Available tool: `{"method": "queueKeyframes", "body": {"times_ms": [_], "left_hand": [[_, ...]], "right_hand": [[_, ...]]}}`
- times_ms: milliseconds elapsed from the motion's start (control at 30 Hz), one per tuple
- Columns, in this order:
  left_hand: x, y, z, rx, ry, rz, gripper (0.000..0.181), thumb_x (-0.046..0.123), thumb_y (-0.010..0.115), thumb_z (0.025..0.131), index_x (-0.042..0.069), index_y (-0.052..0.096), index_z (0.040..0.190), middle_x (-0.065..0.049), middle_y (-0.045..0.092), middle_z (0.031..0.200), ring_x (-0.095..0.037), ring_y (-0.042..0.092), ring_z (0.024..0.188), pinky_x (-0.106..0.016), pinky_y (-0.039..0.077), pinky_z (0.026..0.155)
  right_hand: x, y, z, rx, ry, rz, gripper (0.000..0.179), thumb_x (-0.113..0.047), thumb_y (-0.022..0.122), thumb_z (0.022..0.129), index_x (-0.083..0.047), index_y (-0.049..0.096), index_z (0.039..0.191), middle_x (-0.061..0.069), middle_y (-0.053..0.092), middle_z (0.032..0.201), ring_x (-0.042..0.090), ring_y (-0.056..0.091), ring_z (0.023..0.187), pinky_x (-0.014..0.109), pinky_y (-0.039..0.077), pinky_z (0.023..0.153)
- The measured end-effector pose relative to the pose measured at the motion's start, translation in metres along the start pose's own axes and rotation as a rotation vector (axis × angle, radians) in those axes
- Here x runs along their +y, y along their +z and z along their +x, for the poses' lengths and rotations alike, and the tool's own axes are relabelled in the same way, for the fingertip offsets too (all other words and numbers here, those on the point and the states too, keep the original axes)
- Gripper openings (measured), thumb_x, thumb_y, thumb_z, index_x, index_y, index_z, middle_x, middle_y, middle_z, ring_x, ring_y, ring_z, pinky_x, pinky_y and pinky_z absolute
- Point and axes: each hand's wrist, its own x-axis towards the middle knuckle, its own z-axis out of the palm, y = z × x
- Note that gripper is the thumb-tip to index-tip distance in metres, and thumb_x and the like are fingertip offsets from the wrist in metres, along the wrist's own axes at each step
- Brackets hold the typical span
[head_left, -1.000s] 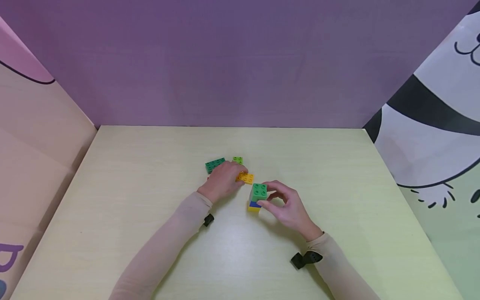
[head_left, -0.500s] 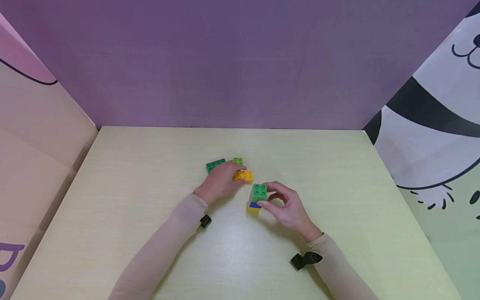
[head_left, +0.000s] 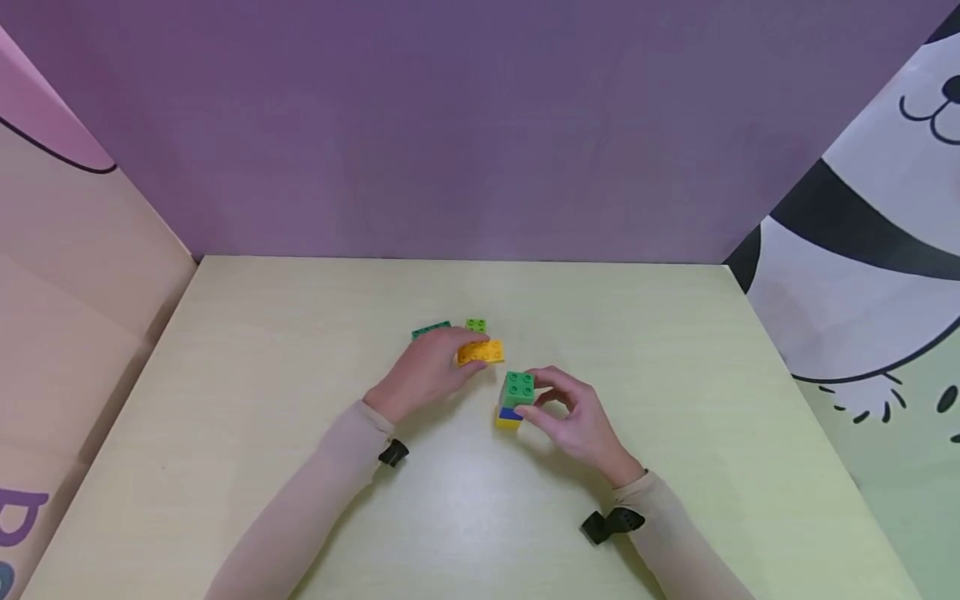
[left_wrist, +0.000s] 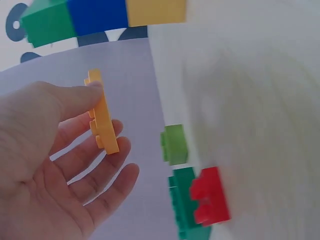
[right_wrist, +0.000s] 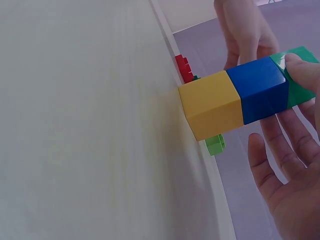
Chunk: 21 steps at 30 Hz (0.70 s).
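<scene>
My left hand [head_left: 422, 372] pinches a thin yellow-orange building brick [head_left: 483, 351] between thumb and fingers, above the table; the left wrist view shows its studs turned to the palm side. Just to the right, a tower of three bricks stands upright on the table. Its top is a green brick [head_left: 518, 388], its middle a blue brick [right_wrist: 257, 90], its bottom a yellow brick [right_wrist: 210, 105]. My right hand [head_left: 583, 422] grips the green brick from the right, thumb on the near side and fingers on the far side.
Behind the left hand lie a lime-green brick [head_left: 476, 325] and a dark green brick [head_left: 431, 328]. A red brick [left_wrist: 211, 196] sits beside the dark green one, hidden in the head view. The pale table [head_left: 300, 317] ends at a purple wall [head_left: 450, 125].
My left hand has picked up the yellow-orange brick and drawn it slightly left, tilting it. My right hand and the tower have stayed in place.
</scene>
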Motion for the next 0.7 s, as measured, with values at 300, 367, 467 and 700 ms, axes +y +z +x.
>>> {"method": "queueKeyframes", "body": {"times_ms": [300, 367, 467, 700], "left_hand": [[0.008, -0.017, -0.020, 0.111, 0.111, -0.003, 0.040, 0.038, 0.068, 0.094, 0.024, 0.064, 0.131, 0.006, 0.070, 0.123, -0.013, 0.065, 0.101, -0.031, 0.054, 0.086], [0.011, -0.019, -0.024, 0.131, 0.134, -0.015, 0.038, 0.038, 0.068, 0.094, 0.024, 0.065, 0.129, 0.007, 0.070, 0.121, -0.011, 0.065, 0.097, -0.029, 0.054, 0.082], [0.016, -0.022, -0.028, 0.158, 0.174, -0.032, 0.034, 0.037, 0.068, 0.094, 0.024, 0.067, 0.126, 0.009, 0.070, 0.120, -0.009, 0.065, 0.100, -0.028, 0.055, 0.085], [0.027, -0.025, -0.038, 0.165, 0.256, -0.051, 0.027, 0.034, 0.065, 0.097, 0.025, 0.070, 0.122, 0.009, 0.069, 0.122, -0.010, 0.065, 0.113, -0.029, 0.055, 0.092]], "right_hand": [[-0.001, 0.001, 0.000, -0.008, 0.004, -0.007, 0.036, 0.006, 0.075, 0.082, 0.004, 0.065, 0.116, 0.018, 0.068, 0.106, 0.013, 0.062, 0.098, 0.032, 0.059, 0.078], [0.003, 0.001, 0.000, -0.008, 0.010, -0.018, 0.037, 0.006, 0.075, 0.082, 0.003, 0.065, 0.117, 0.017, 0.068, 0.107, 0.013, 0.062, 0.099, 0.033, 0.059, 0.079], [0.015, 0.002, -0.001, -0.001, 0.007, -0.021, 0.038, 0.007, 0.075, 0.081, 0.003, 0.064, 0.118, 0.016, 0.068, 0.107, 0.011, 0.062, 0.099, 0.034, 0.059, 0.079], [0.034, 0.004, -0.003, 0.001, -0.006, -0.004, 0.038, 0.004, 0.076, 0.082, -0.004, 0.066, 0.118, 0.009, 0.068, 0.107, 0.009, 0.062, 0.101, 0.031, 0.059, 0.080]]}}
